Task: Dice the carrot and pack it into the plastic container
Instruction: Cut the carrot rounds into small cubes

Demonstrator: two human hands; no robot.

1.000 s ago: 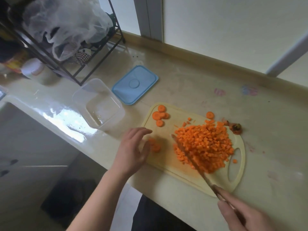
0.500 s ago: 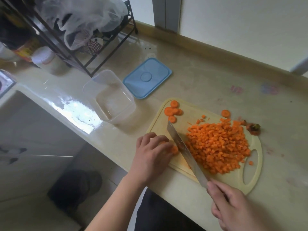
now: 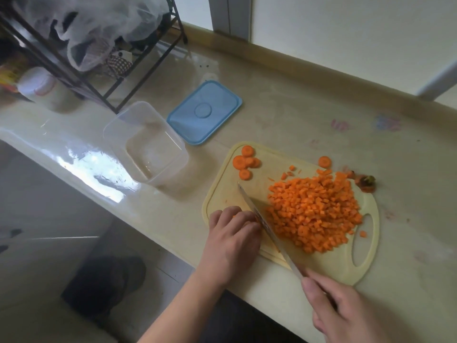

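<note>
**Carrot nearly all diced on our board**

We see a heap of small orange carrot cubes (image 3: 314,214) on the pale yellow plastic cutting board (image 3: 222,194), with a few round slices (image 3: 244,160) at its far corner. Our left hand (image 3: 235,236) curls its fingers over a carrot piece, mostly hidden beneath them. Our right hand (image 3: 346,310) grips the knife (image 3: 262,219), blade against the left knuckles. The clear, rectangular plastic container (image 3: 146,144) sits left of the board.
</note>
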